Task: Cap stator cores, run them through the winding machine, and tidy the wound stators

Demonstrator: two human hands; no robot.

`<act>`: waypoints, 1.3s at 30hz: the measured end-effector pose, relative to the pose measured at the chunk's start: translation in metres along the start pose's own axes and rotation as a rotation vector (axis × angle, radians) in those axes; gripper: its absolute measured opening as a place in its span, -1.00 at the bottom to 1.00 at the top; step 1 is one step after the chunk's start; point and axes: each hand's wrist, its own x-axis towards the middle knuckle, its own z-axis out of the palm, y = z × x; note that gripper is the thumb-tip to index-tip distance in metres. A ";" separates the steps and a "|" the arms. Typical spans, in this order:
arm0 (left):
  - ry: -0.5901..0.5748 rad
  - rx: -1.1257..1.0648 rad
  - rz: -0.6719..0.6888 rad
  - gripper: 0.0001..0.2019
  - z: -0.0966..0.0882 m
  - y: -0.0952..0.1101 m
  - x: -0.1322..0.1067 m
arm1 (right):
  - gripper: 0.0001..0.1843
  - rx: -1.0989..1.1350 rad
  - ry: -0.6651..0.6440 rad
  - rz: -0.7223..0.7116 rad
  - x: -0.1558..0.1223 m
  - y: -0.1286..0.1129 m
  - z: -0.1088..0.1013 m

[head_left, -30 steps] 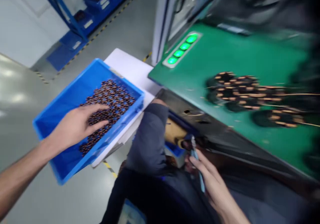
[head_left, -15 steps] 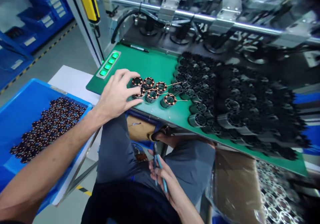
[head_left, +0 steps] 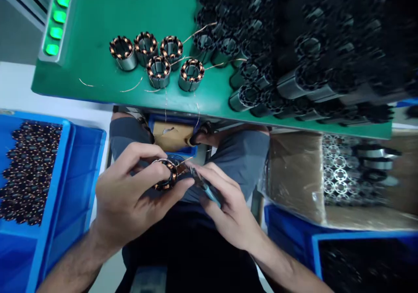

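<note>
My left hand (head_left: 130, 193) grips a copper-wound stator ring (head_left: 166, 175) above my lap, fingers wrapped round its rim. My right hand (head_left: 225, 206) pinches a small blue-handled cutter (head_left: 204, 187), its tip at the ring's right side where a thin copper wire sticks out. Both hands are below the front edge of the green work mat (head_left: 98, 66). On the mat stand several more wound stators (head_left: 158, 71) with loose copper wire ends trailing off them.
A mass of black unwound cores (head_left: 294, 45) fills the mat's right half. Green lit buttons (head_left: 55, 23) sit at its left end. A blue bin of wound stators (head_left: 29, 171) is at my left; a cardboard box (head_left: 326, 175) with bagged parts is at my right.
My left hand left the bin, reached the stators on the mat, and now holds one over my lap. My right hand rose with the cutter to meet it. The view tilted down.
</note>
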 end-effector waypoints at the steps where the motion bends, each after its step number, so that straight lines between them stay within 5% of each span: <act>1: 0.004 0.002 0.005 -0.73 0.001 -0.001 -0.001 | -0.09 -0.010 -0.004 -0.006 0.002 -0.002 0.000; 18: -0.012 -0.111 0.003 -0.73 0.004 -0.007 -0.009 | -0.09 0.004 0.041 -0.090 0.007 -0.002 0.011; 21: 0.017 -0.242 -0.097 -0.70 0.009 -0.016 -0.011 | -0.13 0.007 0.072 -0.065 0.010 0.008 0.013; 28: -0.004 -1.029 -0.620 -0.86 0.022 -0.034 -0.023 | -0.08 -0.279 0.151 -0.134 0.018 0.017 0.013; 39: 0.022 -1.217 -0.617 -0.92 0.040 -0.018 -0.013 | 0.06 -0.382 0.238 -0.259 0.018 0.020 0.019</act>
